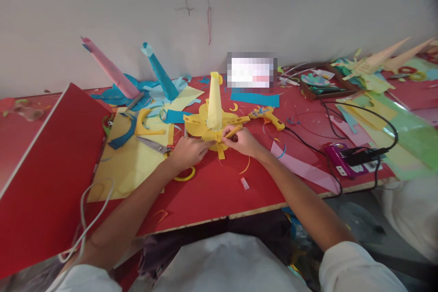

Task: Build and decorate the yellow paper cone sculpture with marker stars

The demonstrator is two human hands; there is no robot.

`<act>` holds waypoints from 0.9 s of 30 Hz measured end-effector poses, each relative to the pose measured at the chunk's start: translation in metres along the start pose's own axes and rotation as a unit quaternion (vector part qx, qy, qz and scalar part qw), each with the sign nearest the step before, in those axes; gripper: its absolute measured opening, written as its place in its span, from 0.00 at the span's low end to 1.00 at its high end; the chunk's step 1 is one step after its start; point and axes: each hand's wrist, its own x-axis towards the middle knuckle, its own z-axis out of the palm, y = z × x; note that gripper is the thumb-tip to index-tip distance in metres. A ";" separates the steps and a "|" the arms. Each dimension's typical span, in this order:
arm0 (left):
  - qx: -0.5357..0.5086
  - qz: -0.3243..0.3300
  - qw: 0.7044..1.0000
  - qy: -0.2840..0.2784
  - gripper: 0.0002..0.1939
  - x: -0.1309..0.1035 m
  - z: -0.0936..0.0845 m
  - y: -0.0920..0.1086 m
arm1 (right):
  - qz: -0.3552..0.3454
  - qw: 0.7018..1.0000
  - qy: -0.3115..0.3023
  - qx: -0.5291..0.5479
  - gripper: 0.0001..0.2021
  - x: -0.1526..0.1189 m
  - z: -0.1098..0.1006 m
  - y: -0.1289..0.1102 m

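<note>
My right hand (241, 140) is closed round a slim yellow-orange pen (233, 133), its tip down at a yellow paper strip (211, 135). My left hand (190, 151) holds that strip steady at its left, index finger stretched along it and the other fingers curled. The strip belongs to a yellow paper flower shape (197, 121), whose side strips bear dark writing. From its middle rises a pale yellow paper cone (215, 105), upright. Scissors (153, 145) with yellow handles lie partly under my left hand and wrist.
A yellow glue gun (268, 116) lies right of the flower, its cord running to a purple power box (345, 159). Pink (111, 68) and blue paper cones (159, 73) stand behind left. A red board (44, 169) rises at left. Pink paper (304, 169) lies right.
</note>
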 end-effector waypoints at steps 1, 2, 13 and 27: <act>0.000 -0.001 1.000 0.000 0.21 0.000 0.000 0.000 | 0.001 1.000 0.003 -0.002 0.09 0.000 0.000 0.001; -0.002 -0.001 1.000 0.000 0.21 0.000 0.001 0.000 | 0.003 1.000 0.003 -0.002 0.08 0.000 0.000 0.001; -0.037 0.045 0.998 0.032 0.21 -0.001 -0.001 -0.001 | 0.012 0.999 0.009 0.035 0.10 -0.010 -0.003 -0.012; -0.074 0.086 0.993 0.021 0.20 -0.003 0.000 -0.004 | 0.013 1.000 -0.007 0.000 0.07 -0.015 0.003 -0.013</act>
